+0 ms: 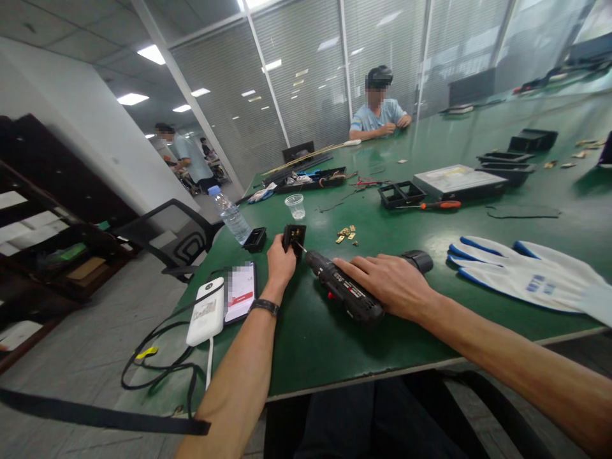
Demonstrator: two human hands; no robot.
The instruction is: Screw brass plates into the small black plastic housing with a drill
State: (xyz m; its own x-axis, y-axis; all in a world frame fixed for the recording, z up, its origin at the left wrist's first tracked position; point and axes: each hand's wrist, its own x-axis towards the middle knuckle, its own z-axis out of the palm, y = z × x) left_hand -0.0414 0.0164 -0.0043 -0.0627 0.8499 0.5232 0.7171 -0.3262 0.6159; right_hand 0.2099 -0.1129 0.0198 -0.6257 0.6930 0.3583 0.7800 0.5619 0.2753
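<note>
Two hands at near edge of table (329,347) — left hand (280,262) clamped on half-hidden black housing (295,234), right hand (391,284) draped over screwdriver (345,292), grip unclear.

**Bare forearms, black wristband**

Both forearms are bare. A narrow black wristband (264,306) sits just behind the left hand (280,262), above the green table (335,347). Below that table's near edge show dark trousers (382,414).
</note>
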